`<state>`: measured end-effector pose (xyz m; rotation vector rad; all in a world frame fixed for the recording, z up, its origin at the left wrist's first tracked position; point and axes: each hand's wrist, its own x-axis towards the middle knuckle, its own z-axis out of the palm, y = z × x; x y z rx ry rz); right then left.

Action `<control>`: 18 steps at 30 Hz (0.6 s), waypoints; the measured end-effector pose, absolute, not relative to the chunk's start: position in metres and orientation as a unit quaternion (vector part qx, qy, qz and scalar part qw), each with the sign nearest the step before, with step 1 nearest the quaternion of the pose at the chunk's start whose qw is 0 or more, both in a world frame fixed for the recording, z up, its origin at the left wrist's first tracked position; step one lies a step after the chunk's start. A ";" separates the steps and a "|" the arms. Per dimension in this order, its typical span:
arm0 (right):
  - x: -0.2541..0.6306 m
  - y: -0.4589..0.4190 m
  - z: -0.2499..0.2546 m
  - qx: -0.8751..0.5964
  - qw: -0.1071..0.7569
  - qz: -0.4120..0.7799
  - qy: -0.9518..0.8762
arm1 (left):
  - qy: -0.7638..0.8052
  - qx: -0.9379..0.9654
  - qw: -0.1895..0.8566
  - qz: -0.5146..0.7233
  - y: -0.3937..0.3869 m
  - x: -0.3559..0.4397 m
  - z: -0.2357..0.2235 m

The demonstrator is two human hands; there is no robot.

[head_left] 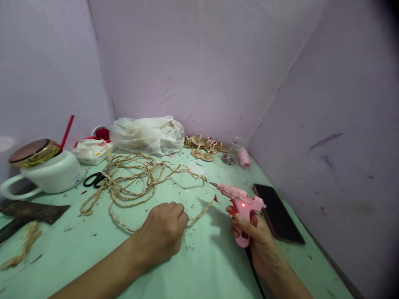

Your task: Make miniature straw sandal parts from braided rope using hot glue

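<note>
My right hand [249, 228] grips a pink hot glue gun [241, 201] with a glowing red light; its metal nozzle points left and up, above the table. My left hand [168, 228] is closed around a braided straw cord [202, 211] on the green table [193, 270]. The cord's short end sticks out to the right of the fist, with a small red bit at its tip. From the other side of the fist the cord runs back toward a loose tangle of braided cord [134, 178]. The left fingertips are hidden under the hand.
At left stand a white mug [52, 174] with a round lid on top, a hatchet-like tool [40, 211] and black-handled scissors [95, 179]. Behind are a white plastic bag [149, 135], woven straw pieces [202, 151] and pink thread [244, 158]. A phone [277, 214] lies right of the glue gun.
</note>
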<state>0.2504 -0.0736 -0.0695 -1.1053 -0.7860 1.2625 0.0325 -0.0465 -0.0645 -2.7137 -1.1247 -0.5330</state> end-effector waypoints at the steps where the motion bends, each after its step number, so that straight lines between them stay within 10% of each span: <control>1: 0.250 -0.073 -0.072 -0.495 0.596 0.531 -0.343 | -0.321 -0.917 0.110 -0.212 -0.050 0.034 -0.066; 9: 0.244 -0.070 -0.074 -0.546 0.564 0.504 -0.360 | -0.250 -0.929 0.111 -0.249 -0.062 0.046 -0.072; 18: 0.235 -0.075 -0.066 -0.519 0.543 0.517 -0.410 | -0.467 -0.742 -0.475 -0.079 -0.055 0.057 -0.060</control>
